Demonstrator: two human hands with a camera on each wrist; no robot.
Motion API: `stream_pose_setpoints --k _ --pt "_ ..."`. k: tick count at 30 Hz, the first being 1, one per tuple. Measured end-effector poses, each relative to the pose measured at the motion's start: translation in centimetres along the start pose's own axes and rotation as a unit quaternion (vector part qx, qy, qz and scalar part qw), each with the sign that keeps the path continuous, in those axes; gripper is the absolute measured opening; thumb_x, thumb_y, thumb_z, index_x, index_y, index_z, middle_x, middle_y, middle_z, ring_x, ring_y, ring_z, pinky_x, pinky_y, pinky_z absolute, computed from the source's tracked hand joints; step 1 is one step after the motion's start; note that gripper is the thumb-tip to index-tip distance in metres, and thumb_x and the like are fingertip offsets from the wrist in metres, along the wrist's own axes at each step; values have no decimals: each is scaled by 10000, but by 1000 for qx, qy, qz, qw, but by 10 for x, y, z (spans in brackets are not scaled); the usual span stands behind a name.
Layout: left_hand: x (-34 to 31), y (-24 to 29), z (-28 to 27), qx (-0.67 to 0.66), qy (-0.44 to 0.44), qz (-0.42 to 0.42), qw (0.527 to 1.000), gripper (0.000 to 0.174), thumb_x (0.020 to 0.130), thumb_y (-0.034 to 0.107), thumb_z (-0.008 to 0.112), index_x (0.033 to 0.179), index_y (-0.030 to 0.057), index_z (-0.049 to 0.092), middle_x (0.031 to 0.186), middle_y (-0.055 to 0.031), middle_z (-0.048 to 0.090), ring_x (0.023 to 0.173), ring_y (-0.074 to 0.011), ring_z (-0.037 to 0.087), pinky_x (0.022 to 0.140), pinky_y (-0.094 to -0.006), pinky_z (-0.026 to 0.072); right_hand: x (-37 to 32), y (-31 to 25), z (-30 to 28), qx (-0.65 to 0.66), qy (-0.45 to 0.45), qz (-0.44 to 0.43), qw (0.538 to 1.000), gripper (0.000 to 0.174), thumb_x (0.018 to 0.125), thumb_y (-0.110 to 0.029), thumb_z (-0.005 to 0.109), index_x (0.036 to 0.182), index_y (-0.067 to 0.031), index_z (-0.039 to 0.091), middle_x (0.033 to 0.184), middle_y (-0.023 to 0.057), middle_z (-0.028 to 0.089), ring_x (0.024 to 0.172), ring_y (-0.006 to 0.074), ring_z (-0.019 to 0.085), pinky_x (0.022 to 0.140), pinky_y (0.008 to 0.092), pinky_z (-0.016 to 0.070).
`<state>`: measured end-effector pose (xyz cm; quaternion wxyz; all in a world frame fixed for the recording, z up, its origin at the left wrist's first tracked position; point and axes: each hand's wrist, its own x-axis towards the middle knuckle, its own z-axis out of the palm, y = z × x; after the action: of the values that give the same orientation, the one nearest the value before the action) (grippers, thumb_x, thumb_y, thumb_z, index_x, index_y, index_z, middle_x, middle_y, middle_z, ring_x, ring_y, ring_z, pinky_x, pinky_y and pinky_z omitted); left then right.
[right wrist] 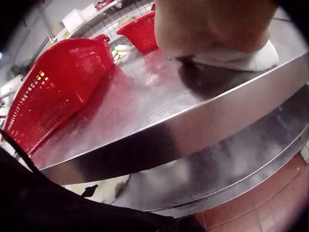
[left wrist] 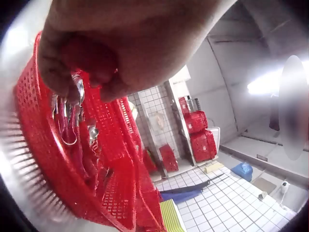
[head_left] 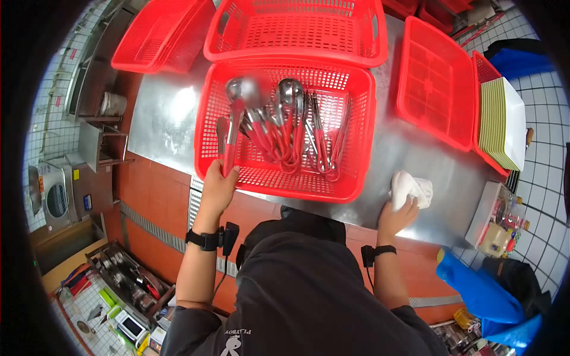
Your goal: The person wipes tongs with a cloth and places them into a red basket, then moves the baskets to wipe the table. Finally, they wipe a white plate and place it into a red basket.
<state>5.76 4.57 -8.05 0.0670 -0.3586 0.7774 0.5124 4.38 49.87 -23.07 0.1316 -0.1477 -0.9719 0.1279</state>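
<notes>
In the head view, my left hand (head_left: 218,187) grips the red handle of a ladle (head_left: 231,139) over the left side of a red plastic basket (head_left: 205,172). Part of the ladle's metal end is blurred. Inside the basket lie several red-handled ladles (head_left: 276,133), bunched left of centre, and more red-handled utensils (head_left: 320,139) to their right. The left wrist view has the fingers (left wrist: 53,72) curled round the red handle (left wrist: 91,53). Over at the right, my right hand (head_left: 399,216) holds a white cloth (head_left: 409,188) against the metal table; the right wrist view also has this cloth (right wrist: 246,59) under the hand.
Another red basket (head_left: 297,58) stands directly behind, and stacked red baskets (head_left: 160,35) stand at the back left. On the right are a shallow red basket (head_left: 436,89) and a stack of square white-and-green dishes (head_left: 502,124). The metal table's (right wrist: 193,116) front edge runs close to the body.
</notes>
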Motion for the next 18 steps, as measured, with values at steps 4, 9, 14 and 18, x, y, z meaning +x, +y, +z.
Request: stream_pose_setpoints --k 4,9,14,18 --pt "16 6 13 129 74 102 984 339 880 112 644 1155 -29 504 1077 -192 584 1030 -276 578 902 -360 449 7 -1 7 -11 20 -11 1000 632 700 -162 648 1307 -57 503 1438 192 408 1322 459 323 1089 574 263" --pt "24 21 -11 227 168 129 951 395 858 111 655 1199 -16 501 1259 -256 519 1211 -389 490 1027 -429 383 8 -3 5 -4 6 -8 1000 627 697 -149 635 1300 -42 502 1432 194 410 1325 456 317 1090 579 252" --pt "57 -20 -27 288 242 35 926 452 859 155 653 1241 -22 490 1312 -276 504 1229 -418 488 1012 -458 413 8 -2 4 -12 -16 -4 1000 627 702 -146 625 1303 -28 493 1440 204 394 1332 456 300 1094 580 241" --pt "58 -20 -15 208 248 -8 946 388 859 148 633 1190 -28 534 1074 -222 665 984 -377 651 855 -425 509 8 -1 4 -23 -28 -4 999 637 706 -153 619 1312 -19 478 1448 216 378 1334 459 291 1096 588 231"
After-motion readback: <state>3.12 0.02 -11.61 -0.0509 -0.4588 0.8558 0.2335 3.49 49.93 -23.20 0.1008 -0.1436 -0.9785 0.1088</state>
